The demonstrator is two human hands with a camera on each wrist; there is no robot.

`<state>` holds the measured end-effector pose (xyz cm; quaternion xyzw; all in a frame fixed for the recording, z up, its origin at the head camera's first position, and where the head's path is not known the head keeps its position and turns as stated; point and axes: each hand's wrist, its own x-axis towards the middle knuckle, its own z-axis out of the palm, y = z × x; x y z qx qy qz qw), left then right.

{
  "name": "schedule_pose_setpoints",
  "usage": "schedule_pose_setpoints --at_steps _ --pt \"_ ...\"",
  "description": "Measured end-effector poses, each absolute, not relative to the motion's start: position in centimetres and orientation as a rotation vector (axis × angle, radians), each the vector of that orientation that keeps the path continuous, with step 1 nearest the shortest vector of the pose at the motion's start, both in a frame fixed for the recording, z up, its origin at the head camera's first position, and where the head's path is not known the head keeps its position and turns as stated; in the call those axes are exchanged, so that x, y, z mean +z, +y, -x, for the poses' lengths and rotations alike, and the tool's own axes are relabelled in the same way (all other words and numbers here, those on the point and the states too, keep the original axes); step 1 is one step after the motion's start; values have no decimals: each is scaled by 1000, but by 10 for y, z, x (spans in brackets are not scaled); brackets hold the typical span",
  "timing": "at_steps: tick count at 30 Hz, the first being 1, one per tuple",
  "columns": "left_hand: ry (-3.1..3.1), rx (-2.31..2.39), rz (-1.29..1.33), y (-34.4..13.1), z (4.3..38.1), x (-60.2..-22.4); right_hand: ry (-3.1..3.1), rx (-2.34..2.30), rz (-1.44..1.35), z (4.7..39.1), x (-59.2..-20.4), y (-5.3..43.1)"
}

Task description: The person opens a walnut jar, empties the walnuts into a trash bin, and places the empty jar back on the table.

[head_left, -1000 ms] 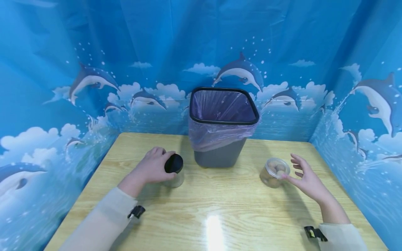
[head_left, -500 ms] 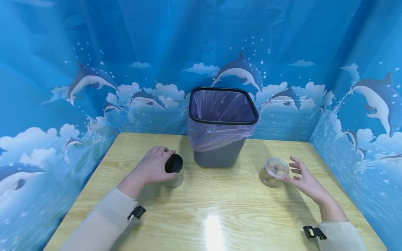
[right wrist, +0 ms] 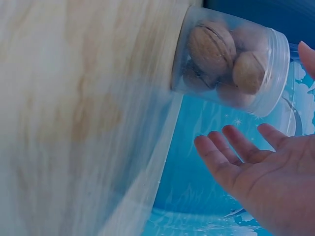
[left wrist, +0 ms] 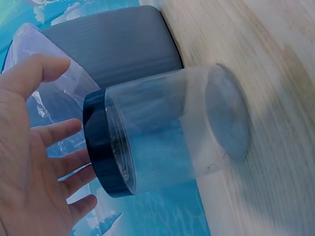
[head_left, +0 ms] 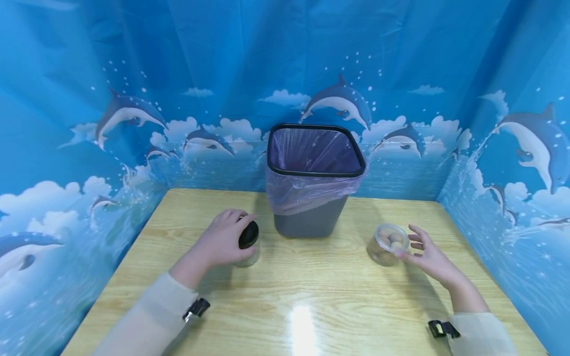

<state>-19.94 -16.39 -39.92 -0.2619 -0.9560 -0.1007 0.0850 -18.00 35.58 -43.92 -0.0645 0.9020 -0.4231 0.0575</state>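
Note:
In the head view, my left hand [head_left: 224, 240] is over the black lid [head_left: 248, 235] of a clear jar [head_left: 247, 259] left of the bin. The left wrist view shows the lid [left wrist: 106, 142] on the jar [left wrist: 162, 132], with no contents visible inside. My fingers are spread around the lid; the thumb stands apart from it, and fingertip contact is unclear. My right hand [head_left: 429, 257] is beside a clear jar of walnuts [head_left: 383, 249] on the right. In the right wrist view, its loosely bent fingers [right wrist: 219, 157] are apart from this jar [right wrist: 226, 59].
A grey bin [head_left: 307, 225] with a black rim and purple liner [head_left: 311, 193] stands between the jars at the table's back. The wooden table [head_left: 338, 296] is bordered by blue dolphin-print curtains [head_left: 213, 64] on the back and sides.
My left hand has shifted slightly, and the black lid looks more tilted in the head view. The right hand stays beside the walnut jar, its fingers slightly lower.

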Motion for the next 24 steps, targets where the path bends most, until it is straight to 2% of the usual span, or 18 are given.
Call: schedule_pose_setpoints --at_steps 24 --pt "-2655 -404 909 -142 185 -412 2597 -1327 147 192 -456 353"
